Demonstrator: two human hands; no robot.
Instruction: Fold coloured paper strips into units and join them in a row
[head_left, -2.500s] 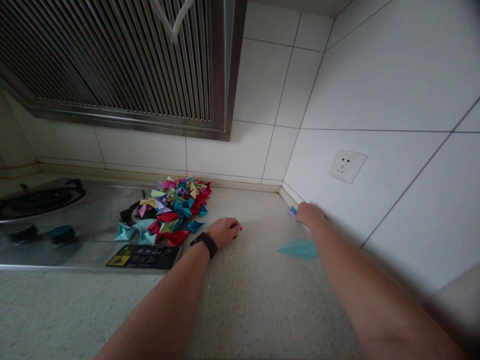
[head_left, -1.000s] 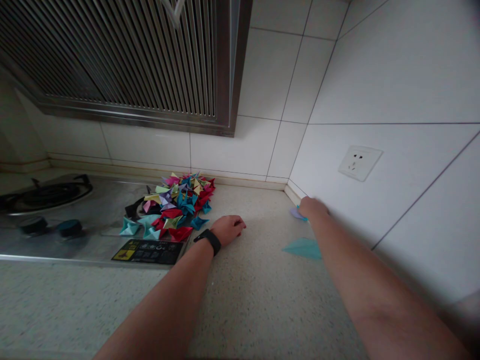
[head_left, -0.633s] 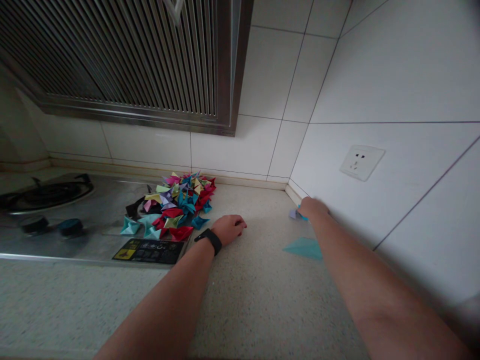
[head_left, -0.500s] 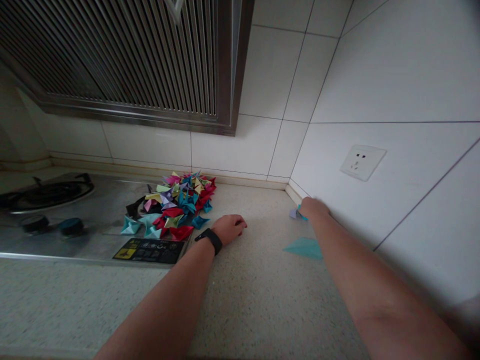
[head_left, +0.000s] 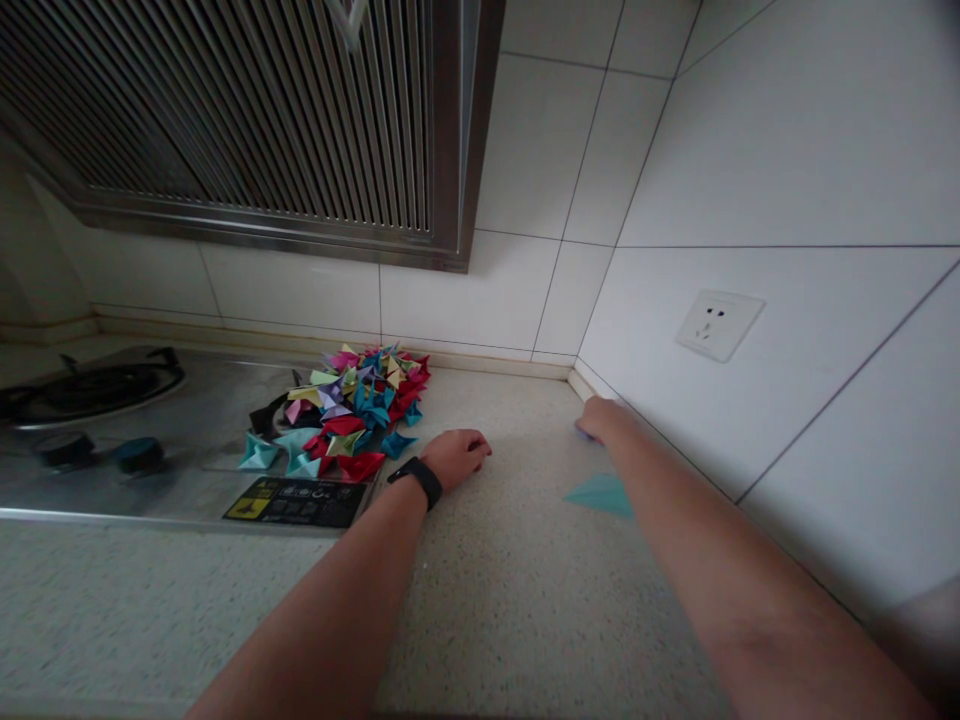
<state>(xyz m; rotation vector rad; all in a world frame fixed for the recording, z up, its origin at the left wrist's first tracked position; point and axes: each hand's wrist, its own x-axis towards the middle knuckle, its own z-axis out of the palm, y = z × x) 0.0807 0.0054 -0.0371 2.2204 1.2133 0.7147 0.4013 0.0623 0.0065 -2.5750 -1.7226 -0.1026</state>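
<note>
My left hand (head_left: pixel 455 457), with a black band on its wrist, rests on the speckled counter (head_left: pixel 510 590). Its fingers are loosely curled together and nothing shows in them. A heap of folded paper pieces (head_left: pixel 358 400) in several colours lies just left of it. In the far right corner, my right hand (head_left: pixel 602 418) is closed low over the counter. A sliver of lilac paper (head_left: pixel 582 432) shows at its fingertips; the rest is hidden by the hand. Nearer me, a translucent teal sheet (head_left: pixel 602 494) lies partly behind my right forearm.
The heap covers part of the steel gas stove (head_left: pixel 195 480), which has two dark knobs and a burner (head_left: pixel 97 383) at left. A range hood (head_left: pixel 277 130) hangs above. On the right tiled wall is a power socket (head_left: pixel 720 325).
My right hand has shifted slightly left, and the lilac and blue paper that showed at its fingers is now mostly hidden. My left hand stays in place on the counter.
</note>
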